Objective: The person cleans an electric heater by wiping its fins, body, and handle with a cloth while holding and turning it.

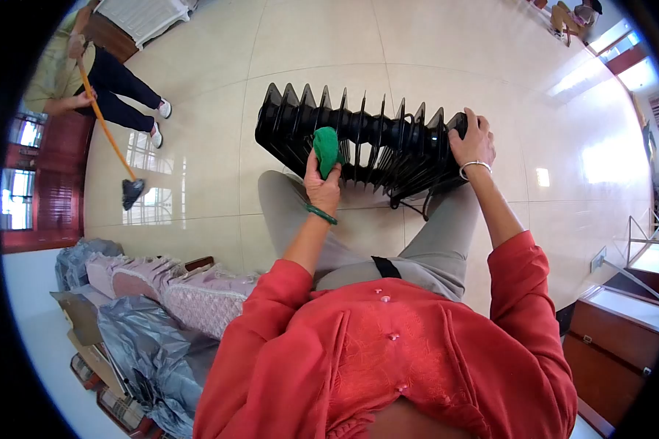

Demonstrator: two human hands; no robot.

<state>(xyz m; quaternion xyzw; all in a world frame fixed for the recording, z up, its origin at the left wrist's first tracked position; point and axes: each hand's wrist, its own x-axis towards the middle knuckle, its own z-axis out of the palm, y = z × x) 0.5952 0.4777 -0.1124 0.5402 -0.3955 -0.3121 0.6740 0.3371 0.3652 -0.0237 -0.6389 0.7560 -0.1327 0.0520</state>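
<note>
A black finned object (362, 128), like a heater, with a row of upright fins, stands in front of my knees. My left hand (322, 186) is closed round a green cloth (326, 150), which is at the near side of the fins, left of their middle. My right hand (475, 140) grips the right end of the finned object, with the fingers over its top corner. Black cords (410, 201) hang below its right part, near my right knee.
At the left a person (117, 91) holds a broom (113, 139) on the tiled floor (190, 132). A covered sofa (198, 293) and grey plastic sheeting (150, 351) lie at lower left. Another person (582, 14) is at the far right. A brown cabinet (608, 333) stands at right.
</note>
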